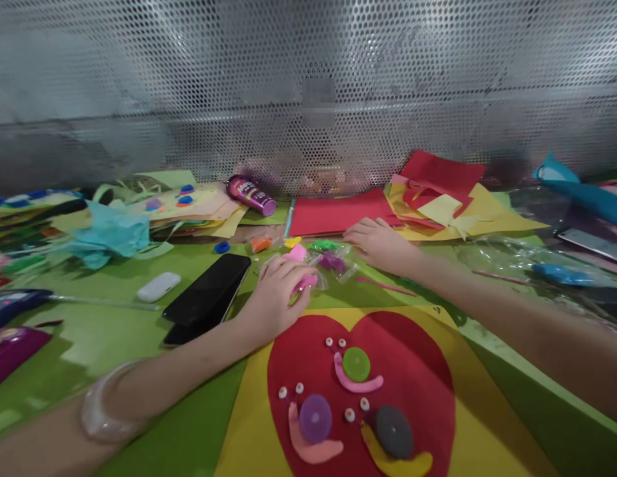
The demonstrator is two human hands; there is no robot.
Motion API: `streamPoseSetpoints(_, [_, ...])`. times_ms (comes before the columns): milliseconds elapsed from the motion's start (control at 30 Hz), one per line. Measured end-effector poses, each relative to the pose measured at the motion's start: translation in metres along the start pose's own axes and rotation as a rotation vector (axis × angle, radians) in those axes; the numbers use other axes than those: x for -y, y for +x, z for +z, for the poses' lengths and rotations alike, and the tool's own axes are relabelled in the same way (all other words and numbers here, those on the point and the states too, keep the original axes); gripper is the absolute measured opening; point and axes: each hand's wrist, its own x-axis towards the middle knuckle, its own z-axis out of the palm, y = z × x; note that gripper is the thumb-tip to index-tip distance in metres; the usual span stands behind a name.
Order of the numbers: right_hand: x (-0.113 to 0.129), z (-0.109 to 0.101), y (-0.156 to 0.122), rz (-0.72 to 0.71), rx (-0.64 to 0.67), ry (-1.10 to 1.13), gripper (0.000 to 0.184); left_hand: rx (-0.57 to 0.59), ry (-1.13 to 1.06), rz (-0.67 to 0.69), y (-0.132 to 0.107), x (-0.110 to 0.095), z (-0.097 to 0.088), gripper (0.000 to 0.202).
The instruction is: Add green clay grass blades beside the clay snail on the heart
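Note:
My left hand (276, 295) is closed over a clear packet of pink modelling clay (305, 283), its fingers curled round the near side. Flat and stretched out, my right hand (380, 245) rests by the front edge of a red paper sheet (338, 213), beside packets of purple clay (333, 261) and green clay (324, 245). Below both hands lies a yellow sheet (253, 411) bearing a red paper heart (412, 344). On the heart are three clay snails with googly eyes: one with a green shell (356, 364), one purple (315, 419), one grey (394, 432).
A black phone (209, 288) and a white case (159, 287) lie left of my left hand. Behind stand a purple tube (252, 195) and stacked papers (209, 209). Red and yellow scraps (507, 215) are at the back right. A perforated metal panel (268, 93) borders the table.

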Motion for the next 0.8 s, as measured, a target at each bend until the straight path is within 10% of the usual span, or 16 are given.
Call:
streamPoseSetpoints(267, [0.002,0.01,0.022,-0.102,0.047,-0.017,0.027,0.025,-0.292,-0.095,0.006,-0.007,-0.001,0.024])
streamPoseSetpoints(800, [0.09,-0.042,-0.035,-0.177,-0.445,0.002,0.026,-0.03,-0.48,-0.243,-0.008,-0.043,0.002,0.025])
